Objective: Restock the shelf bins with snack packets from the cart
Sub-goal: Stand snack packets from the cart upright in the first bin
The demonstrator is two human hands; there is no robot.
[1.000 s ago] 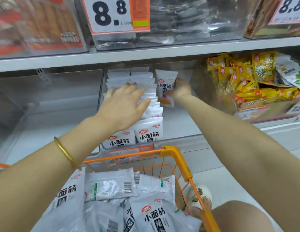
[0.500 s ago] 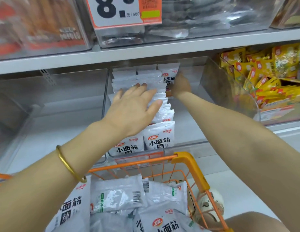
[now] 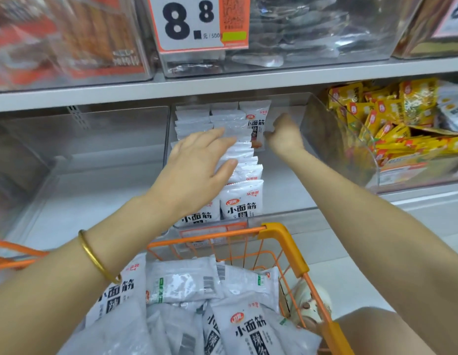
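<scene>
My right hand [image 3: 284,135], fingers curled, pinches the upright packet [image 3: 256,124] at its nine o'clock, long axis vertical, at the back of the bin [image 3: 286,213]; my left hand [image 3: 197,165] lies flat on the rows [image 3: 244,160].

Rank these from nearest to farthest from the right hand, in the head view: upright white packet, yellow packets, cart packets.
1. upright white packet: in the right hand's grip, on its left.
2. yellow packets: next bin, right.
3. cart packets: below, by the person.
</scene>
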